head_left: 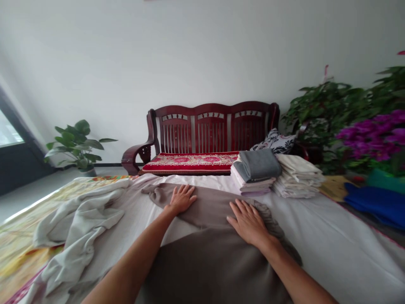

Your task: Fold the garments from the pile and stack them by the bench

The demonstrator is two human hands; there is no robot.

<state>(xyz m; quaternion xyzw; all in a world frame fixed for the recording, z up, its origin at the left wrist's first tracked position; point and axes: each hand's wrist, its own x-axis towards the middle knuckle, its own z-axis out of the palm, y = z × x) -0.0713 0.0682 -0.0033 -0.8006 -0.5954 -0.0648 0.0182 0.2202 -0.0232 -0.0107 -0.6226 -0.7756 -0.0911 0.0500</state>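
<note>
A grey-brown pair of trousers (218, 257) lies spread over the white sheet in front of me, with one leg stretched across the far side. My left hand (181, 199) rests flat on that leg, palm down, fingers spread. Nearer the gathered edge at the right, my right hand (249, 222) also presses flat on the fabric with its fingers apart. Neither hand grips anything. The near part of the trousers runs out of view at the bottom.
A crumpled light grey garment (80, 228) lies at the left. Folded stacks, one topped by a dark grey cloth (257, 164), the other of cream cloths (297, 177), stand at the back right. Blue fabric (376, 204) lies far right. Behind stand a wooden bench (211, 131) and plants.
</note>
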